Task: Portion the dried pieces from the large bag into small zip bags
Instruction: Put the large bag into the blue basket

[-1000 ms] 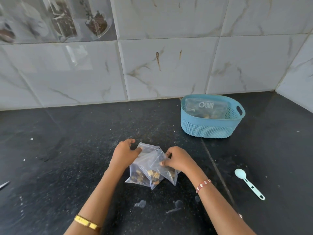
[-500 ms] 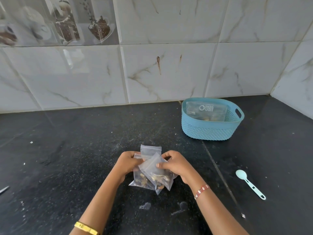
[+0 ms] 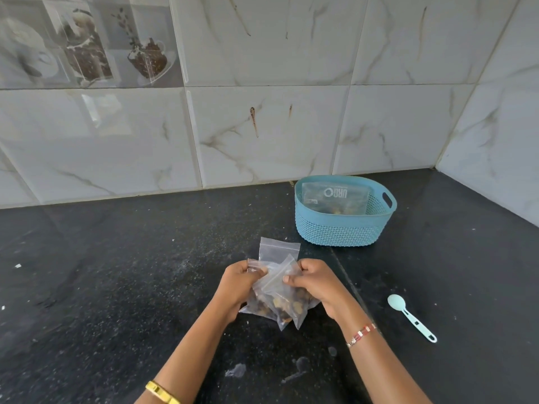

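Here the left hand (image 3: 237,282) and right hand (image 3: 316,282) both pinch the top edges of small clear zip bags of brown dried pieces (image 3: 278,298), held between them just above the black countertop (image 3: 116,287), mid-front.

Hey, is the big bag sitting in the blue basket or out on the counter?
In the basket. The large bag lies inside the blue basket by the wall, its printed face showing above the rim.
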The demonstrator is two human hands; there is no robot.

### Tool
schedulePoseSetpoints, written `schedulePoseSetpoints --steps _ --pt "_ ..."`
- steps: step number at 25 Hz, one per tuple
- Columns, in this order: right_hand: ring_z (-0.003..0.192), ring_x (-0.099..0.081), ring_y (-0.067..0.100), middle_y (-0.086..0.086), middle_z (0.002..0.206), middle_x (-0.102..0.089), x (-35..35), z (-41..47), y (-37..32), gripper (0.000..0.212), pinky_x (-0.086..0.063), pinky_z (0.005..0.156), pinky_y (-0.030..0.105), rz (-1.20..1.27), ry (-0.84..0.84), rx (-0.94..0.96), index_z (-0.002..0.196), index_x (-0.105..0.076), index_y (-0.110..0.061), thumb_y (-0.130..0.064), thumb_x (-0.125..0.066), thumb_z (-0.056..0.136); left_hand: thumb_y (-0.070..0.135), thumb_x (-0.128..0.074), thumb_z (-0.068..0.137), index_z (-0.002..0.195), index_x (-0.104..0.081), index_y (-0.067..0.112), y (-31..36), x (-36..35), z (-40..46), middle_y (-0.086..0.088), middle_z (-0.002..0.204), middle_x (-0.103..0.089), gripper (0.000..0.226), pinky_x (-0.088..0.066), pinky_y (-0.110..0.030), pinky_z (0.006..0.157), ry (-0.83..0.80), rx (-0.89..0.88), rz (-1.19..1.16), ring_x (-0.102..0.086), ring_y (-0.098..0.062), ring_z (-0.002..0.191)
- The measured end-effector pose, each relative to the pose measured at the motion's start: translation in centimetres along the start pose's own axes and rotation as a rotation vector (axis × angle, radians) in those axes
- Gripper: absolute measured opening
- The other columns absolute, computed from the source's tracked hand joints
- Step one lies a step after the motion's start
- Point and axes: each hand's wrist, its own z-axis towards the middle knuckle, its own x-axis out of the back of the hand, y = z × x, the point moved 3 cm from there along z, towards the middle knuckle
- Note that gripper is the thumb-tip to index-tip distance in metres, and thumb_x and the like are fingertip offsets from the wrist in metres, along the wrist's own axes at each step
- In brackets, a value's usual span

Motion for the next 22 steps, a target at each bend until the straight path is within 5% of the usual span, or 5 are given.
schedulePoseSetpoints --steps 6,10,14,18,22 --pt "0.076 -0.063 0.016 0.009 0.091 -0.070 4.8 0.7 1.4 0.010 -0.049 0.060 0.025 0.154 0.220 -0.013 0.092 -0.065 -0.007 -0.011 -0.065 0.083 0.004 -0.059 0.084 0.089 -0.069 0.006 0.0 -4.7 1.2 -0.016 0.089 -0.073 0.011 -0.057 -0.049 0.078 0.034 0.000 0.065 -0.070 -0.032 0.083" --pt "0.084 -0.065 0.022 0.012 0.094 -0.070 6.4 1.0 3.0 0.010 -0.051 0.077 0.034 0.219 0.320 -0.025 0.092 -0.066 -0.003 -0.007 -0.064 0.082 0.013 -0.056 0.087 0.105 -0.063 0.014 0.3 -6.3 1.6 0.000 0.099 -0.069 0.020 -0.055 -0.035 0.082 0.103 -0.121 0.356 -0.065 -0.017 0.088" --pt "0.067 -0.063 0.020 0.014 0.083 -0.069 7.2 1.0 3.0 0.014 -0.053 0.065 0.031 0.287 0.333 0.007 0.095 -0.066 0.003 -0.004 -0.062 0.084 0.008 -0.048 0.092 0.137 -0.042 0.013 2.3 -6.3 1.1 -0.001 0.133 -0.052 0.045 -0.037 -0.018 0.090 0.148 -0.326 0.497 -0.052 -0.015 0.118" --pt "0.077 -0.067 0.026 0.013 0.087 -0.071 7.6 1.5 2.3 0.011 -0.055 0.077 0.042 0.334 0.292 0.017 0.093 -0.068 -0.003 -0.008 -0.064 0.084 0.014 -0.052 0.092 0.125 -0.055 0.015 3.1 -7.1 1.4 -0.001 0.102 -0.066 0.032 -0.044 -0.011 0.077 0.005 -0.416 0.430 -0.061 -0.014 0.095" --pt "0.083 -0.067 0.027 0.012 0.087 -0.072 7.6 1.7 1.6 0.005 -0.055 0.078 0.045 0.349 0.262 0.039 0.086 -0.069 -0.008 -0.010 -0.066 0.083 0.006 -0.060 0.086 0.098 -0.068 0.010 3.2 -7.5 2.5 -0.011 0.087 -0.071 0.015 -0.052 -0.031 0.074 -0.085 -0.363 0.270 -0.064 -0.025 0.077"
